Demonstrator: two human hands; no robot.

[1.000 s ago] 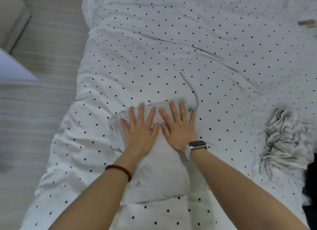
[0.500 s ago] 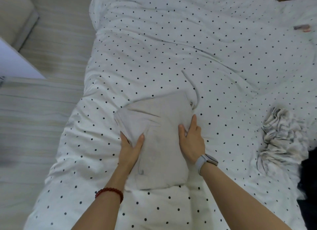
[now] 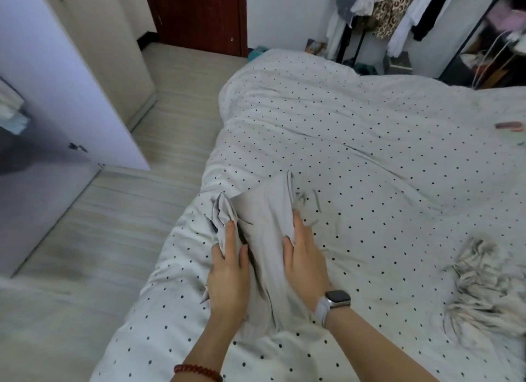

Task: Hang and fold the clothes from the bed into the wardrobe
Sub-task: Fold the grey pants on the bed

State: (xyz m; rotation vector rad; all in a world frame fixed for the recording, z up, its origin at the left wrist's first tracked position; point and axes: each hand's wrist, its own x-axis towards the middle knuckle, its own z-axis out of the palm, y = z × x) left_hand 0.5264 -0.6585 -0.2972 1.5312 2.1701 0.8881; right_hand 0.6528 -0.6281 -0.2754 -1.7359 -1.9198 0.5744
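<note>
A folded light grey garment [image 3: 264,228] is raised off the polka-dot bed cover [image 3: 370,165], its far end tilted up. My left hand [image 3: 229,273] grips its left edge, thumb on top and fingers underneath. My right hand [image 3: 304,262] holds the right edge the same way, with a watch on that wrist. A crumpled grey-white garment [image 3: 484,285] lies on the bed at the right. The wardrobe [image 3: 34,142] stands at the left with its white door [image 3: 71,80] open.
A clothes rack with hanging garments [image 3: 398,9] stands beyond the bed at the back right. A small pink item [image 3: 509,125] lies on the bed's far right. Pale wood floor [image 3: 119,219] runs between bed and wardrobe; a dark red door [image 3: 199,14] is behind.
My hands went from pressing flat on the folded garment to gripping its two sides and lifting it. My head has risen, bringing the wardrobe and the room into view.
</note>
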